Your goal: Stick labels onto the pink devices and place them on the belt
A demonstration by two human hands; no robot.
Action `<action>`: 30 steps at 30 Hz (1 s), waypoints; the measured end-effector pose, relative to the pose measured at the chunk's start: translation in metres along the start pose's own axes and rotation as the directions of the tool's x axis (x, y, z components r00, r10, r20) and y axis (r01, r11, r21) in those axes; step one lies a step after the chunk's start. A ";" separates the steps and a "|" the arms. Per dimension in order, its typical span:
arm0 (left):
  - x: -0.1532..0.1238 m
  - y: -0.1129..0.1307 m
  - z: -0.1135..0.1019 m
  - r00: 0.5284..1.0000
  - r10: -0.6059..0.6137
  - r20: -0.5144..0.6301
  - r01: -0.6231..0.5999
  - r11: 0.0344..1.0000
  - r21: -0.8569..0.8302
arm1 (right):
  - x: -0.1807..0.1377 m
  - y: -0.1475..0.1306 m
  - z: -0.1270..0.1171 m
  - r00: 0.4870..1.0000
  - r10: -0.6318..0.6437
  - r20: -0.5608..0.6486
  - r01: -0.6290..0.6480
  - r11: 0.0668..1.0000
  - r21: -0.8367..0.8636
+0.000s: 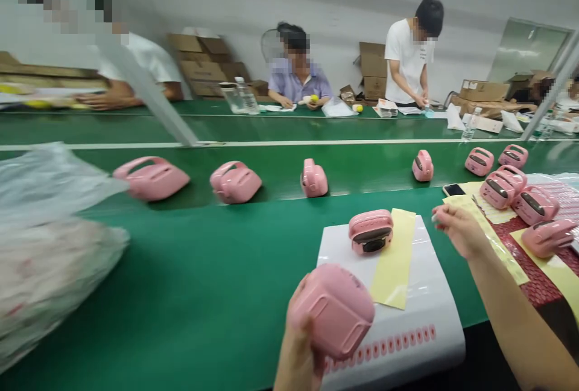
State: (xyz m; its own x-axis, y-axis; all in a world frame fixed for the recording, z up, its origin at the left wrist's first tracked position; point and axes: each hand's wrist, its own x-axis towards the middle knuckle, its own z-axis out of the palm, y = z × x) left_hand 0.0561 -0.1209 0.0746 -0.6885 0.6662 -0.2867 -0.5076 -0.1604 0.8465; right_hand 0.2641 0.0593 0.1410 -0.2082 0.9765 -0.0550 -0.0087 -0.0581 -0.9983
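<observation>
A pink plastic device [337, 312] is tilted in my left hand [301, 336], its broad, smooth face with a rounded rectangular outline toward me. My left fingers wrap round its left side. My right hand [459, 231] is raised to the right, thumb and fingers pinched on a small whitish piece [435, 217] too small to name. Between the hands, a second pink device [371, 232] with a carry handle and dark front panel stands on a white sheet [420, 294]. Beside it lies a yellow paper strip [398, 258]. A row of small red-and-pink stickers [389, 346] runs along the sheet's near edge.
Several pink devices [236, 183] stand along the green belt [375, 168]. More [536, 204] crowd the right side, near a phone [453, 190]. A plastic bag [54, 258] bulges at left. A slanted metal post [149, 89] rises beyond; people [298, 80] work opposite.
</observation>
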 end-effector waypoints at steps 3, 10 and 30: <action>-0.010 0.003 0.017 0.999 -0.008 0.053 0.010 0.999 -0.039 | -0.055 0.003 0.050 0.926 -0.106 0.362 0.064 0.990 0.125; -0.020 0.002 0.024 0.995 0.032 0.100 -0.027 0.999 -0.047 | -0.088 0.017 0.096 0.905 -0.066 0.421 0.088 0.996 -0.033; -0.027 0.007 0.018 0.998 -0.018 0.054 0.023 0.995 -0.097 | -0.099 0.032 0.106 0.865 -0.399 0.305 0.474 0.849 -0.233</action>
State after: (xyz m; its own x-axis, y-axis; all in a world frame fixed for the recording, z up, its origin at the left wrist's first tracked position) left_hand 0.0803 -0.1269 0.0964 -0.6505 0.7071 -0.2773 -0.5712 -0.2147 0.7922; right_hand 0.1804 -0.0616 0.1165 -0.4749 0.8043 0.3572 0.1220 0.4621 -0.8784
